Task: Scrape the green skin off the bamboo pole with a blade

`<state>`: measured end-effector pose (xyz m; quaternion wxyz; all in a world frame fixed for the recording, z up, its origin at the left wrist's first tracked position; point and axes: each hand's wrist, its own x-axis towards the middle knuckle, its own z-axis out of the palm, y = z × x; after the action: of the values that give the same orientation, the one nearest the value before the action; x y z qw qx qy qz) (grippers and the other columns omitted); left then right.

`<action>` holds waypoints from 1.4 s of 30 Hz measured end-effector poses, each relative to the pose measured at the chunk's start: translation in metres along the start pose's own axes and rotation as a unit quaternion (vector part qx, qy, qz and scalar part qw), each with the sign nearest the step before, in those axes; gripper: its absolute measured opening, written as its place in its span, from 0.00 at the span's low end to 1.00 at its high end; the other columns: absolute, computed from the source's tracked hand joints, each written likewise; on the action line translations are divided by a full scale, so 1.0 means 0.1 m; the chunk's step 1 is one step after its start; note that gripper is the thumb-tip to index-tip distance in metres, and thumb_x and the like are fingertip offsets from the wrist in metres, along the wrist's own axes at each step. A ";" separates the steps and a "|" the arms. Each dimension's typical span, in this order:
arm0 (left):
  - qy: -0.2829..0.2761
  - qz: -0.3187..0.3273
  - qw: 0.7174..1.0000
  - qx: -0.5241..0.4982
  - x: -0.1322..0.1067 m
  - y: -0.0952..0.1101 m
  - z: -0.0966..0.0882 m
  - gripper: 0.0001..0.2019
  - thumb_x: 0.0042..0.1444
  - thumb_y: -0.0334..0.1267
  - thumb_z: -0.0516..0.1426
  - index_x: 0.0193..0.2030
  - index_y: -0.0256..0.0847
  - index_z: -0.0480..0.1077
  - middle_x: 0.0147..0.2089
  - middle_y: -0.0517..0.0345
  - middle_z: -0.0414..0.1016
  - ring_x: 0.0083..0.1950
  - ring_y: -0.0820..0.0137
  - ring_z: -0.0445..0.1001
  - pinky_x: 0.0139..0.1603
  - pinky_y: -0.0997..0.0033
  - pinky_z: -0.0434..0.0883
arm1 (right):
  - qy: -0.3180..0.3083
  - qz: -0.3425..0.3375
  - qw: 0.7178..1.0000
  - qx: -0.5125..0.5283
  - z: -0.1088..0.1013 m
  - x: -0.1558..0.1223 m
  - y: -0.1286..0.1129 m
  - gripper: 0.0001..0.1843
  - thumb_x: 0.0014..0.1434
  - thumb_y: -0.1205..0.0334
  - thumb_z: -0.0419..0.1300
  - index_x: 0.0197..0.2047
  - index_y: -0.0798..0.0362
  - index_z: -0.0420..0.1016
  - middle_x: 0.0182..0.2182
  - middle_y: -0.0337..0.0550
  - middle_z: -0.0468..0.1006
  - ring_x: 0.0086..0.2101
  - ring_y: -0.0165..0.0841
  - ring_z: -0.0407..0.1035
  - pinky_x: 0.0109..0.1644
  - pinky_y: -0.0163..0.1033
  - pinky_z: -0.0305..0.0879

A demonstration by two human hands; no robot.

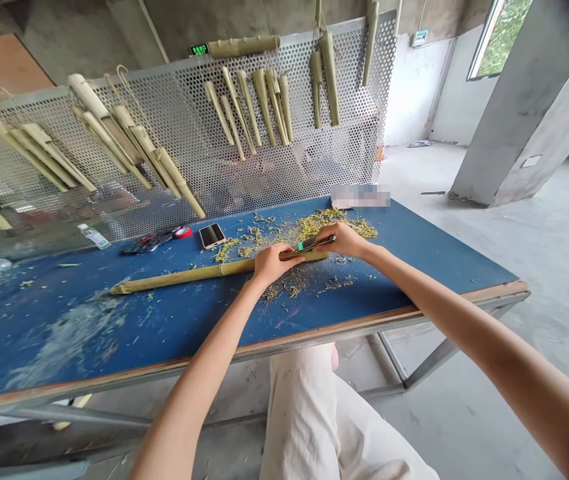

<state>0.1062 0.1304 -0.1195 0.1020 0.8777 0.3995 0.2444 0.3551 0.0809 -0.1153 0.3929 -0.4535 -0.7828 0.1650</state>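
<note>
A long bamboo pole (189, 275) lies along the blue table, its right end beneath both hands. My left hand (270, 264) is closed around the pole, thumb toward the right, beside a brown elongated part I cannot identify. Closed just above the pole's right end, my right hand (343, 239) grips a slim dark tool with green parts (308, 244). The tool lies over the bamboo; its working edge is hidden. Yellow-green shavings (314, 225) are heaped behind the hands, and finer bits lie in front.
A smartphone (212, 235), red tape roll (182, 233), dark tools (149, 241) and a plastic bottle (93, 236) sit toward the back of the table (414, 247). Cut bamboo pieces (264, 107) hang on a perforated metal panel (174, 93) behind. A concrete pillar (519, 113) stands at right.
</note>
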 end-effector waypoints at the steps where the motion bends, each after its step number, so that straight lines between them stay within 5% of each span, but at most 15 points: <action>1: 0.001 -0.002 1.000 -0.002 0.00 0.00 0.00 0.23 0.53 0.64 0.63 0.41 0.46 0.79 0.46 0.56 0.82 0.48 0.59 0.78 0.39 0.68 0.67 | -0.007 -0.001 1.000 0.004 -0.01 0.00 0.01 0.18 0.55 0.46 0.66 0.34 0.54 0.83 0.33 0.45 0.80 0.34 0.35 0.70 0.38 0.38 0.61; 7: -0.001 -0.003 1.000 0.000 -0.01 0.00 -0.01 0.21 0.53 0.63 0.64 0.39 0.47 0.79 0.43 0.58 0.83 0.45 0.61 0.78 0.37 0.69 0.66 | -0.036 0.030 0.999 0.013 -0.11 -0.01 0.06 0.23 0.52 0.42 0.67 0.29 0.56 0.79 0.24 0.39 0.72 0.27 0.30 0.62 0.31 0.37 0.53; 13: 0.006 -0.015 1.000 0.000 0.00 0.02 -0.01 0.20 0.53 0.61 0.64 0.38 0.46 0.79 0.42 0.59 0.83 0.46 0.62 0.78 0.37 0.70 0.65 | -0.001 -0.003 1.000 -0.004 0.07 0.01 -0.01 0.16 0.55 0.48 0.66 0.34 0.53 0.83 0.32 0.44 0.79 0.33 0.33 0.68 0.36 0.37 0.59; 20: 0.005 -0.022 1.000 -0.005 -0.03 0.05 -0.02 0.19 0.52 0.60 0.66 0.38 0.47 0.79 0.41 0.60 0.83 0.44 0.62 0.78 0.35 0.70 0.63 | -0.060 0.000 0.998 0.025 -0.06 0.02 0.00 0.18 0.52 0.46 0.68 0.31 0.55 0.82 0.29 0.43 0.78 0.30 0.33 0.67 0.33 0.38 0.58; 27: -0.002 -0.032 0.999 -0.001 -0.02 0.08 -0.02 0.17 0.53 0.58 0.66 0.36 0.46 0.78 0.41 0.61 0.83 0.44 0.62 0.78 0.35 0.70 0.62 | -0.001 -0.010 1.000 -0.015 0.09 0.01 -0.03 0.15 0.54 0.49 0.66 0.32 0.53 0.82 0.33 0.44 0.79 0.33 0.33 0.68 0.36 0.37 0.58; 33: 0.004 -0.029 1.000 -0.007 -0.03 0.07 -0.02 0.18 0.52 0.58 0.67 0.38 0.46 0.78 0.40 0.61 0.82 0.43 0.63 0.78 0.35 0.70 0.62 | -0.061 -0.004 0.998 0.021 -0.04 0.01 0.01 0.20 0.53 0.43 0.67 0.30 0.55 0.80 0.27 0.42 0.75 0.30 0.33 0.66 0.34 0.38 0.58; 39: 0.008 -0.034 0.999 0.000 -0.05 0.07 0.01 0.18 0.50 0.57 0.68 0.37 0.45 0.77 0.38 0.61 0.81 0.41 0.64 0.77 0.36 0.71 0.63 | 0.004 -0.016 1.000 -0.007 0.17 0.01 -0.07 0.20 0.56 0.44 0.65 0.35 0.55 0.81 0.32 0.44 0.78 0.32 0.32 0.67 0.36 0.37 0.57; 42: 0.008 -0.035 0.999 0.002 -0.06 0.08 0.01 0.19 0.50 0.57 0.68 0.38 0.45 0.77 0.39 0.60 0.81 0.41 0.64 0.77 0.35 0.70 0.63 | -0.011 -0.003 1.000 -0.012 0.16 0.02 -0.07 0.23 0.56 0.41 0.65 0.34 0.55 0.81 0.30 0.42 0.77 0.30 0.32 0.65 0.33 0.37 0.55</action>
<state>0.1088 0.1202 -0.1194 0.1053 0.8612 0.4314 0.2471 0.3378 0.0806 -0.1197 0.3794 -0.4541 -0.7902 0.1594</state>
